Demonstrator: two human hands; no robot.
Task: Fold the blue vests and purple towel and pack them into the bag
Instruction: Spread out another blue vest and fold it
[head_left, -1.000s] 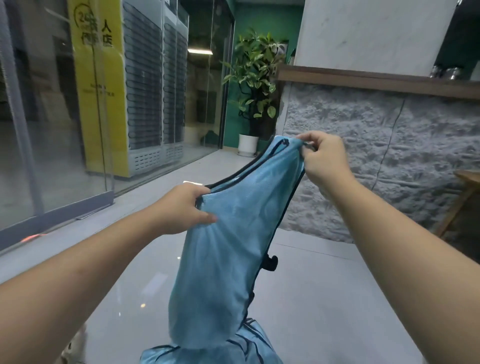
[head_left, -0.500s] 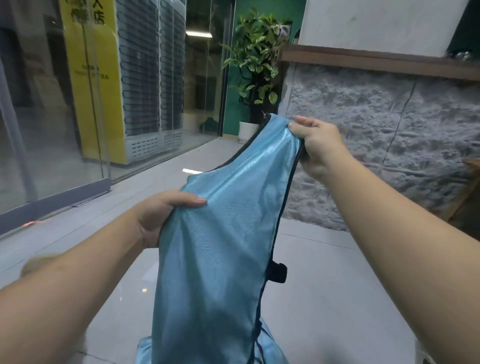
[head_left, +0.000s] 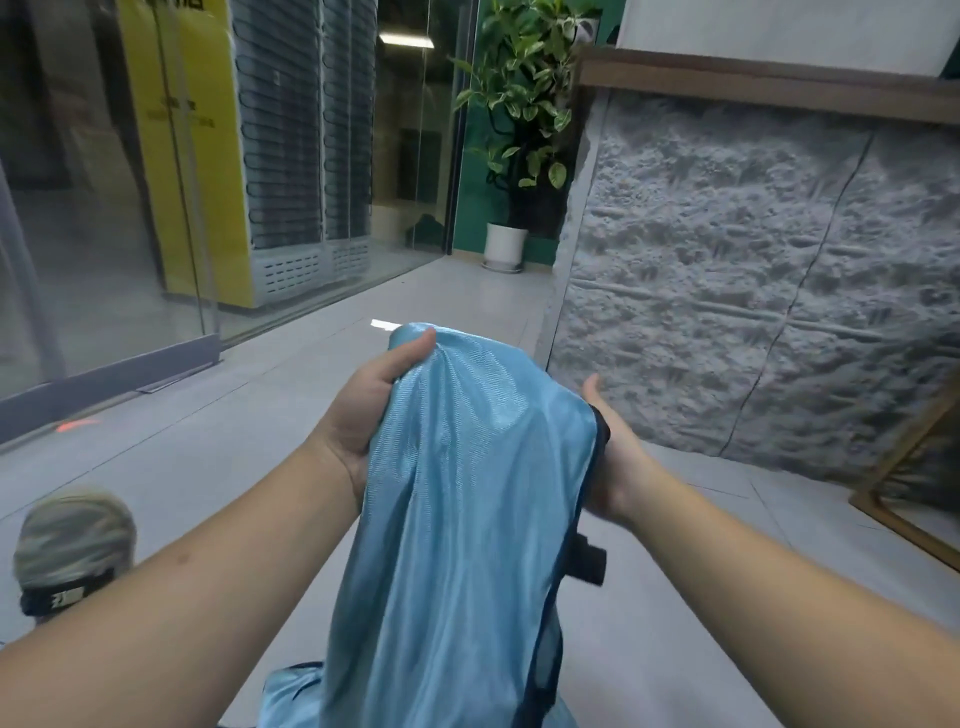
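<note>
**A:** The blue vest (head_left: 467, 519) was draped over both hands, hanging between the forearms toward the floor. Its dark-trimmed edge ran down just inside the right hand (head_left: 613, 467), with a small black buckle (head_left: 589, 558) sticking out below that wrist.

**B:** And the grips?

**A:** The left hand (head_left: 363, 410) held the vest's top fold, thumb pressed over the cloth. The right hand sat under the fabric, thumb up; its fingers were hidden, so the grip couldn't be told.

**B:** Room to move?

**A:** Bare floor tiles (head_left: 270, 415) spread left of and beyond the left hand. A rough stone-faced wall (head_left: 753, 286) stood close past the right hand, a wooden frame (head_left: 904, 499) further right.

**B:** Any change from half a second earlier?

**A:** Yes. The right hand had been pinching the top corner high up; it had dropped level with the left, and the hands had come closer together.

**B:** The surroundings?

**A:** A potted plant (head_left: 514, 130) far ahead, a glass wall (head_left: 104, 208) off left, and a camouflage cap (head_left: 72, 540) below the left forearm. More blue cloth (head_left: 291, 696) lay beneath.
</note>
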